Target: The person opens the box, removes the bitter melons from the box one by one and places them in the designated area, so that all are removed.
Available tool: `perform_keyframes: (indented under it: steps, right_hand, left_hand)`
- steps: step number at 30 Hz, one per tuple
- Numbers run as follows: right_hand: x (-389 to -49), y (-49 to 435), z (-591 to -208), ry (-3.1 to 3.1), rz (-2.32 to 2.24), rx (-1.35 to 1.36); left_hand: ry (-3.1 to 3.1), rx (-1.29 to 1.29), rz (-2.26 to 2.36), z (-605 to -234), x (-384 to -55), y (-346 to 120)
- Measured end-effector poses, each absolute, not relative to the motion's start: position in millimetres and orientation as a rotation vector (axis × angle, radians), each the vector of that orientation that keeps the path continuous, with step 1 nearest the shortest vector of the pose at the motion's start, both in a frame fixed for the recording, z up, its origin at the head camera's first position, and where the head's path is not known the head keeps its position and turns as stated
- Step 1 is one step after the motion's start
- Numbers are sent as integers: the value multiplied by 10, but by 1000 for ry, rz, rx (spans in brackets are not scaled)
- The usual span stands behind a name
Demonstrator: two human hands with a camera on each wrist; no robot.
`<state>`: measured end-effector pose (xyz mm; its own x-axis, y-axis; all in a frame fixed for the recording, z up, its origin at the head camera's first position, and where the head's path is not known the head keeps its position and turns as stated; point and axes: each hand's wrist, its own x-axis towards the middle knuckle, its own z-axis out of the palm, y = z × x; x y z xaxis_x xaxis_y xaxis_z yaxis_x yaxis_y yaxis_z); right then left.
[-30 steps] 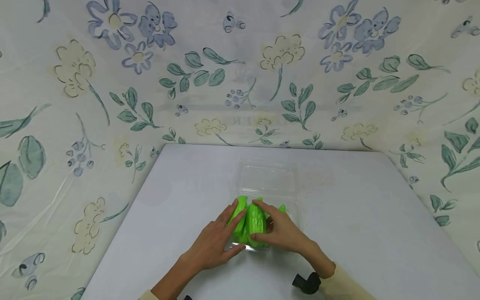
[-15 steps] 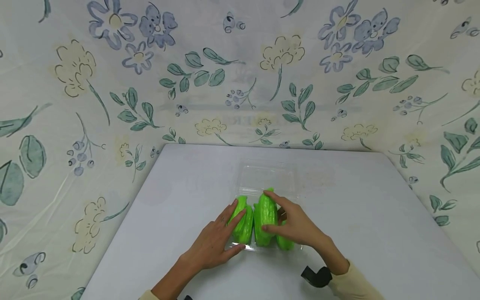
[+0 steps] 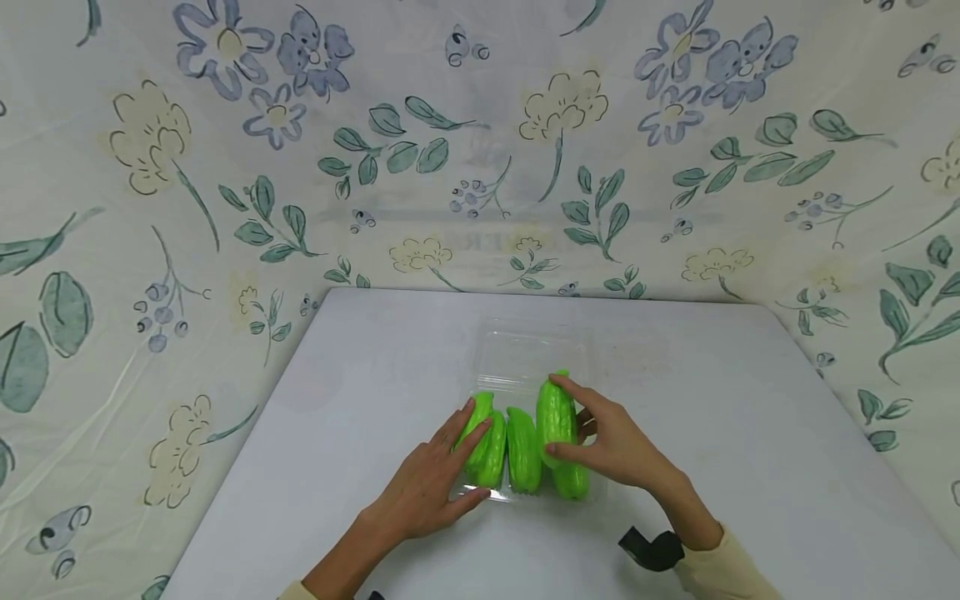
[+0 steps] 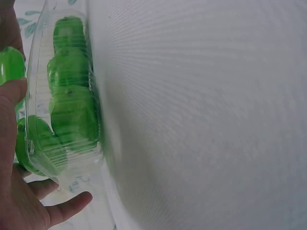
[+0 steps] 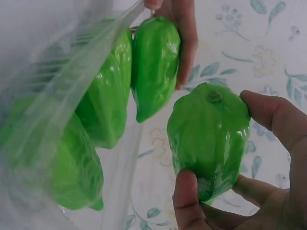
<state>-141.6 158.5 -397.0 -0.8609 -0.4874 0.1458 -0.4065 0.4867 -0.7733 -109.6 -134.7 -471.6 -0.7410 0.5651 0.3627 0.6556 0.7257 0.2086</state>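
My right hand [image 3: 618, 446] holds a bright green, ribbed bitter melon [image 3: 557, 421] between thumb and fingers, raised above a clear plastic clamshell box [image 3: 504, 497]. In the right wrist view the held melon [image 5: 208, 134] sits apart from the box wall. Several more green melons stand in the box: a middle melon [image 3: 523, 450] and a right melon [image 3: 572, 483], the latter partly covered by the held one. With extended fingers, my left hand [image 3: 427, 492] rests on the leftmost melon [image 3: 483, 406], which rises above the rim in the left wrist view; its thumb lies by the front rim.
The transparent lid [image 3: 534, 354] lies folded back behind the box. Both stand on a white table [image 3: 375, 367], with a floral sheet [image 3: 480, 150] hanging behind it and at the sides. A black wrist mount [image 3: 652, 550] hangs at the right sleeve.
My right hand has carried its melon rightward and slightly upward from beside the left hand, uncovering the middle melon. The left hand stays in place.
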Motion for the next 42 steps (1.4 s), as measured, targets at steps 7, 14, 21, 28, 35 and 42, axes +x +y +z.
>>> perform_keyframes:
  steps: [7,14,21,28,35,42]
  right_hand:
    - [-1422,1730,-3948,2687,-1314,-743]
    - [-1400,1871,-3966,2710,-1305,-684]
    - [-1360,2027,-3999,2734,-1298,-623]
    - [-1341,2141,-4041,2727,-1305,-548]
    - [-1333,2221,-4042,2719,-1314,-514]
    - [-1350,2288,-4060,2730,-1268,-461]
  left_hand:
    - [-2652,-964,-487,-4715,-1099,-1343]
    - [-2655,-958,-493,-4718,-1096,-1344]
    - [-2659,-957,-508,-4708,-1093,-1337]
    - [-2678,-939,-494,-4704,-1091,-1340]
    - [-2678,-929,-477,-4715,-1092,-1348]
    - [-2681,-935,-484,-4708,-1090,-1351]
